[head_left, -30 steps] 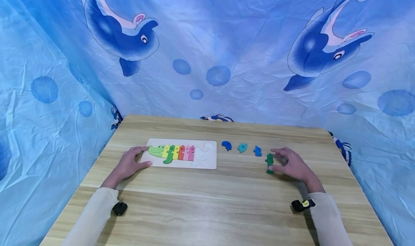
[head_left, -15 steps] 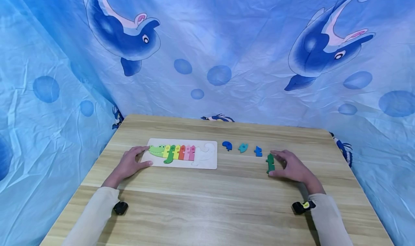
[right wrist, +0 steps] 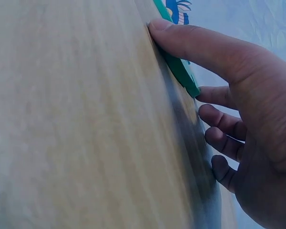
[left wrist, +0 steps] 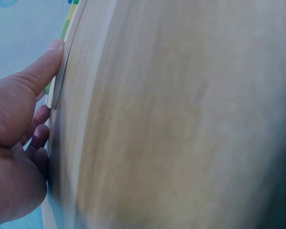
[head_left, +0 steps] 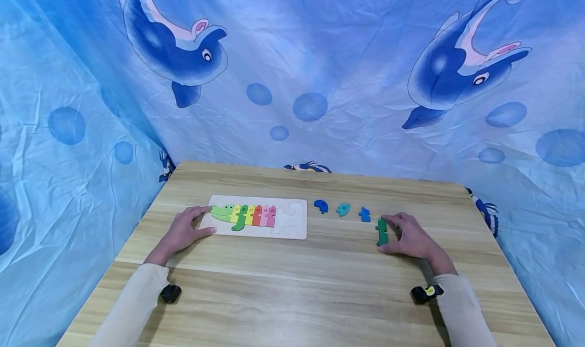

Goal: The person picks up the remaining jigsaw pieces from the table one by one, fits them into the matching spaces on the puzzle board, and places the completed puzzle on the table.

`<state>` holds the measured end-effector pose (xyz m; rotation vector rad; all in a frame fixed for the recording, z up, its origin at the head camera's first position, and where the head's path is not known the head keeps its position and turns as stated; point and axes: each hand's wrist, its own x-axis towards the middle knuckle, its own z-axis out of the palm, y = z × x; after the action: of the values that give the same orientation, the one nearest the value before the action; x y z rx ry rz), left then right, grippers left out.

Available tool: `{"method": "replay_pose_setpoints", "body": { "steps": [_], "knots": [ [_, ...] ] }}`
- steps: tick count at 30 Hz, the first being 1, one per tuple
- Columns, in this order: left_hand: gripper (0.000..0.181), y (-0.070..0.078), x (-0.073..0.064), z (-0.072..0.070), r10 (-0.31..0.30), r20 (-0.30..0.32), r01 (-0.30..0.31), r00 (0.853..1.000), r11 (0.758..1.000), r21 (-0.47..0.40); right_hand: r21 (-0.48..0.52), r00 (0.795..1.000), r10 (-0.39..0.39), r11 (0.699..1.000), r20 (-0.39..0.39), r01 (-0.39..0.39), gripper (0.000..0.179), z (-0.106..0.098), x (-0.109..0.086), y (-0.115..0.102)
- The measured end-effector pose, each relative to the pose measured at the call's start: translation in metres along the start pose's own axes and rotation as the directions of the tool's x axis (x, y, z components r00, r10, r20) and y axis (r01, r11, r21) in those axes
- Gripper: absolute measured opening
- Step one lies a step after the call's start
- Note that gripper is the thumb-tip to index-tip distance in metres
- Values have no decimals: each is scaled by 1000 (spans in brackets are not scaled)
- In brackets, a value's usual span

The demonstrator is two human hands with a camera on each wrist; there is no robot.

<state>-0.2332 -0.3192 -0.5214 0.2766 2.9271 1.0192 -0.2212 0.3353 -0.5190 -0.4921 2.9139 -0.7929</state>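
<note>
A white puzzle board [head_left: 290, 231] lies on the table in the head view. Its crocodile has a green head and a row of coloured pieces, with bare outlines at the right end. My left hand [head_left: 183, 229] holds the board's left end, thumb on the near side and forefinger by the crocodile's head; the left wrist view shows the thumb at the board's edge. My right hand [head_left: 411, 237] pinches a dark green puzzle piece [head_left: 382, 231] end to end between thumb and forefinger. In the right wrist view the green piece is partly hidden by the thumb.
Between the board and my right hand lie a dark blue puzzle piece [head_left: 321, 206], a teal piece [head_left: 343, 209] and a blue piece [head_left: 364, 214]. A blue dolphin-print curtain [head_left: 356, 133] rises behind the wooden table [head_left: 283, 296].
My right thumb has shifted to the green piece's near end and the forefinger has come onto its far end. The green piece has turned slightly. My left hand keeps its hold on the board.
</note>
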Motion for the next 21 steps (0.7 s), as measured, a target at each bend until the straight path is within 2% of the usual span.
{"method": "replay_pose_setpoints", "body": {
  "steps": [8,21],
  "knots": [
    [78,1,0,-1,-8,1,8,1000,1000,1,-3,1000,11,1000,-10,-11,92,2,1,0],
    [78,3,-1,-1,-12,5,12,1000,1000,7,-35,999,23,999,-36,-24,101,0,2,-8]
  ]
}}
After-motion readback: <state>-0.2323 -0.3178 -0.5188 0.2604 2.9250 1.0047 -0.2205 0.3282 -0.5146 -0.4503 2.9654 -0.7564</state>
